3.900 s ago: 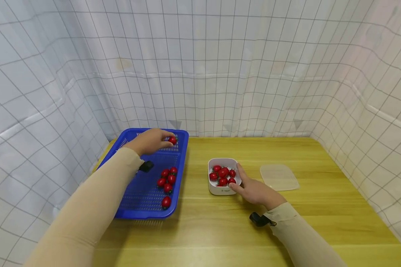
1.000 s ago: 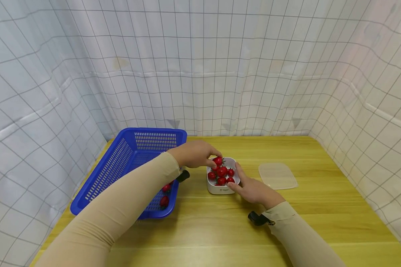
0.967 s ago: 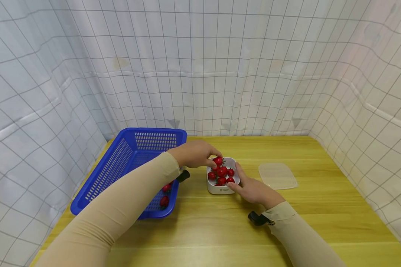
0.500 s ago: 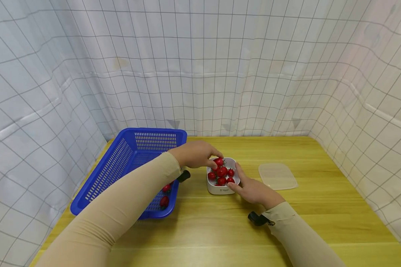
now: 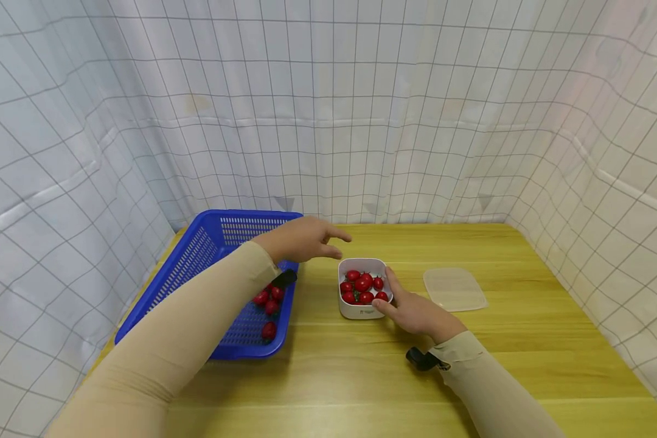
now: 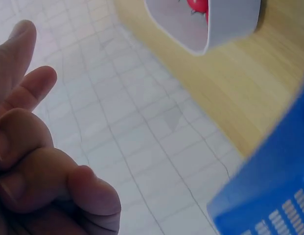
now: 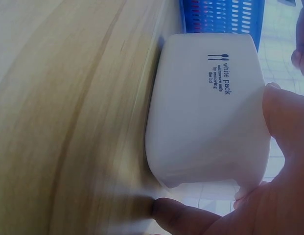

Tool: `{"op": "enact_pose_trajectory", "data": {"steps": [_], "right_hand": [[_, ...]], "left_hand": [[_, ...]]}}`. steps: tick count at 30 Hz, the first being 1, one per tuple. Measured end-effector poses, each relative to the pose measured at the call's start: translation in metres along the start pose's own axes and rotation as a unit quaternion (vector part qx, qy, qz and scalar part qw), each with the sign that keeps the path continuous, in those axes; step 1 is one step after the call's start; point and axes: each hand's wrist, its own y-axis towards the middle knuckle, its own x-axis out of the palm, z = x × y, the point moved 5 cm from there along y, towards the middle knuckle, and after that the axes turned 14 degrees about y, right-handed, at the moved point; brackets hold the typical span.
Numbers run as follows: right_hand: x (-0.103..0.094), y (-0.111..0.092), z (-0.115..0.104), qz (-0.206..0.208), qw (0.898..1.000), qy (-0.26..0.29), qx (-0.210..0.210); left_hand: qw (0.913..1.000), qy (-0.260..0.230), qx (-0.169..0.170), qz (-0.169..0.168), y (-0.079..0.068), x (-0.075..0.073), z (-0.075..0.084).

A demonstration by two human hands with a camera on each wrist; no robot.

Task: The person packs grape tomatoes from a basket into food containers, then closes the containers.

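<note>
A square white food container (image 5: 360, 312) stands on the wooden table, with several cherry tomatoes (image 5: 364, 284) inside. My right hand (image 5: 418, 313) grips its right near corner, thumb over the near rim and fingers along the right wall. Print faces the camera on the container's side (image 7: 205, 112) in the right wrist view. My left hand (image 5: 308, 239) hovers between the container and a blue basket (image 5: 246, 351), holding nothing, thumb and index finger apart. In the left wrist view, the other fingers (image 6: 36, 171) are loosely bent. Several more tomatoes (image 5: 269, 331) lie at the basket's right side; my left forearm hides part of it.
A translucent lid (image 5: 454, 289) lies flat on the table (image 5: 361, 389), right of the container. Grid-patterned white curtains (image 5: 339, 121) enclose the table at the back and both sides.
My left hand fetched a cherry tomato from the basket, let it go in the container, and has lifted back up and left. The right hand stays at the container.
</note>
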Motion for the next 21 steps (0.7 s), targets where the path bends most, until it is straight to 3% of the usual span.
{"op": "enact_pose_trajectory", "data": {"steps": [5, 10, 16, 21], "right_hand": [[0.002, 0.002, -0.001, 0.002, 1.000, -0.011, -0.002], [0.002, 0.001, -0.002, 0.000, 1.000, -0.008, -0.001], [0.000, 0.000, -0.002, -0.001, 1.000, -0.009, 0.007], [0.002, 0.002, -0.001, -0.003, 1.000, -0.007, 0.005]], "left_hand": [[0.9981, -0.047, -0.036, 0.016, -0.022, -0.006, -0.037], [0.9962, -0.052, -0.067, 0.019, -0.045, 0.000, -0.073], [0.9947, -0.064, -0.080, -0.008, -0.069, 0.029, -0.110], [0.9928, -0.074, -0.075, -0.057, -0.080, 0.055, -0.124]]}}
